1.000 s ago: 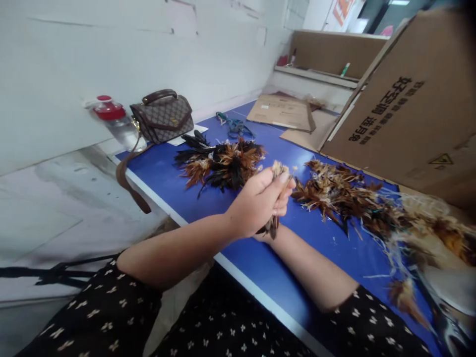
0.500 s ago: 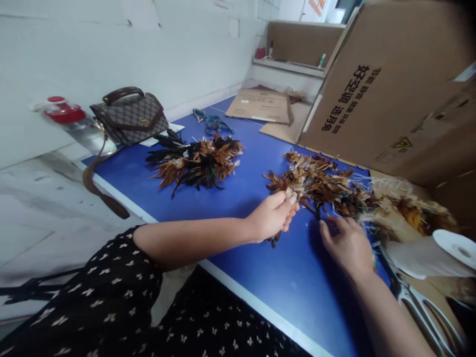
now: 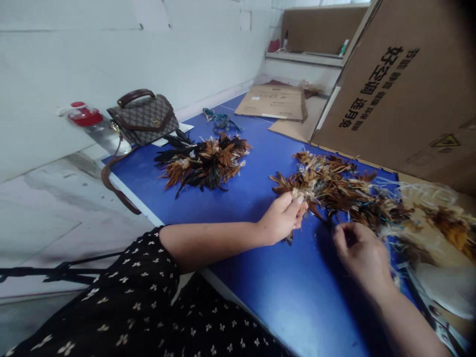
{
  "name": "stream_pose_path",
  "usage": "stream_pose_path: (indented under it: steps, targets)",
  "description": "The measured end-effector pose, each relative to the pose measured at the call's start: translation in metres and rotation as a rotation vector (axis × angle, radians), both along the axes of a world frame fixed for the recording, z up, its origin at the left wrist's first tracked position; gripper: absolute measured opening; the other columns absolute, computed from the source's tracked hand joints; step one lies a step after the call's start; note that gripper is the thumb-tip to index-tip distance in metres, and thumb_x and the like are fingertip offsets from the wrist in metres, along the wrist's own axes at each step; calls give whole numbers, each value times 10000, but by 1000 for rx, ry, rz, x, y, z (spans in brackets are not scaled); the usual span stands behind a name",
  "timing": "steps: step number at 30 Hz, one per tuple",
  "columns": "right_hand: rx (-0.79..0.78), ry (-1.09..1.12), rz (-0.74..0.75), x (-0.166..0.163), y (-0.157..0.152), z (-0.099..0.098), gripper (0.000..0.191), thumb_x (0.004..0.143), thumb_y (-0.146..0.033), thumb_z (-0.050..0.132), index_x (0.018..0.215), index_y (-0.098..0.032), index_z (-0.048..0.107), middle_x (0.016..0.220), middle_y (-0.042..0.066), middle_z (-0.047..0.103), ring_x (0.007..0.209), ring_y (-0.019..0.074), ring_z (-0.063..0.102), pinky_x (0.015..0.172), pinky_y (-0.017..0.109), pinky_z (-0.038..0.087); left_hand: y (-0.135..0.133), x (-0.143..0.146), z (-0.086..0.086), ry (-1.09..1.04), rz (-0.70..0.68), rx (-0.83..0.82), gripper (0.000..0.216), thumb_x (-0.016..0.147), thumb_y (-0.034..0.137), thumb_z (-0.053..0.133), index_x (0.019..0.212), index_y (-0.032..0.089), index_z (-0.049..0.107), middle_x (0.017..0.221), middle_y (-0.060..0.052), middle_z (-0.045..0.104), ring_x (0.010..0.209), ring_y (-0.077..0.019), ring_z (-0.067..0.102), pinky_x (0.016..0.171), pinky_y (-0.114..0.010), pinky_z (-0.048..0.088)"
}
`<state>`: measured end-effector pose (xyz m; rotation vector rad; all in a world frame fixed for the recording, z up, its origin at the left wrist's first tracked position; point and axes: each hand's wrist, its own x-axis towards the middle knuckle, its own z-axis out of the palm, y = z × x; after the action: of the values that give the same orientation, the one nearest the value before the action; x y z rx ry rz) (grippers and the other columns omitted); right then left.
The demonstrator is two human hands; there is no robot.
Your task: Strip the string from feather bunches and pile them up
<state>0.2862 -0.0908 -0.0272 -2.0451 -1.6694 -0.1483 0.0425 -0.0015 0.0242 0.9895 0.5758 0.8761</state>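
Note:
My left hand (image 3: 283, 218) is closed around a bundle of brown feathers (image 3: 299, 193), thumb on top at its pale bound end. A few dark feather tips poke out below the fist. To the right, my right hand (image 3: 362, 253) has its thumb and index finger pinched together at the end of a dark feather (image 3: 330, 218). A large pile of brown and black feathers (image 3: 342, 191) spreads beyond both hands on the blue table (image 3: 260, 297). Another feather bunch (image 3: 206, 163), black and rust brown, lies apart on the left.
Big scissors (image 3: 433, 312) and a white roll (image 3: 446, 287) lie at the right edge. A tall cardboard sheet (image 3: 394, 99) stands behind the pile. Flat cardboard (image 3: 271, 101), blue cords (image 3: 221, 121), a handbag (image 3: 147, 119) and a water bottle (image 3: 98, 129) line the back.
The view has shifted, so everything sits farther right. My right thumb and index finger have come closer together at the dark feather. My left hand keeps its grip on the bundle.

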Motion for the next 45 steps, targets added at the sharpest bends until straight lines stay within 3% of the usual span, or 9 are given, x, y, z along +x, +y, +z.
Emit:
stream_pose_path:
  steps: [6,13,17,21,26,32,36,40,45]
  targets:
    - [-57,-94,20,9,-1,-2,442,963,-682,669,902,-254,757,874,83,738,619,231,613,566,374,403,10,-14,-16,57,81,98,454,1084,618,631,950,193,541,751,63,507,592,-70,471,581,-241,421]
    - [0,-50,175,-4,-4,-9,366,1046,-540,597,884,-238,725,814,51,708,606,189,629,556,339,465,1,-14,-22,170,55,220,473,1122,643,515,934,210,533,735,50,510,616,-92,464,636,-264,445]
    - [63,26,292,-14,-12,-6,337,1104,-535,601,1016,-235,728,870,30,740,650,156,675,621,286,537,-2,-18,-18,224,101,320,407,1161,536,452,925,218,548,763,20,534,692,-126,518,722,-287,488]
    - [114,59,351,-29,-16,2,206,1116,-434,642,1075,-246,715,956,40,770,762,169,736,726,289,591,-4,-24,-15,314,160,566,290,1149,367,451,936,230,593,968,-81,668,995,-210,662,1031,-385,546]
    - [183,104,529,-59,-19,18,66,1093,-259,679,1157,-246,681,1024,59,756,855,188,753,798,315,624,-6,-24,-18,363,-35,732,153,1063,209,493,963,244,603,1199,-163,724,1245,-292,673,1209,-479,481]
    - [230,94,556,-73,-23,22,160,1070,-186,695,1217,-244,666,1068,67,755,897,201,756,821,331,628,-13,-19,-25,437,-144,591,265,1083,259,504,822,271,461,812,-36,585,795,-209,556,872,-396,510]
    - [256,57,394,-61,-17,15,103,1091,-240,672,1190,-235,697,1042,78,764,894,218,745,848,353,612,-16,-14,-31,376,-294,299,330,1141,421,471,873,240,537,681,15,534,634,-147,494,650,-318,449]
    - [151,-59,162,-38,-6,-3,302,1105,-461,653,1206,-196,756,1075,128,766,824,243,700,735,381,563,-15,-8,-37,218,-285,-43,396,1144,556,502,932,223,523,655,71,460,565,-100,464,586,-267,429]
    - [85,-62,224,-27,1,-17,310,1120,-451,588,1010,-214,753,952,74,736,791,217,679,673,353,505,-12,-4,-40,31,-179,-193,529,985,643,783,925,231,456,727,96,456,587,-53,416,609,-243,432]
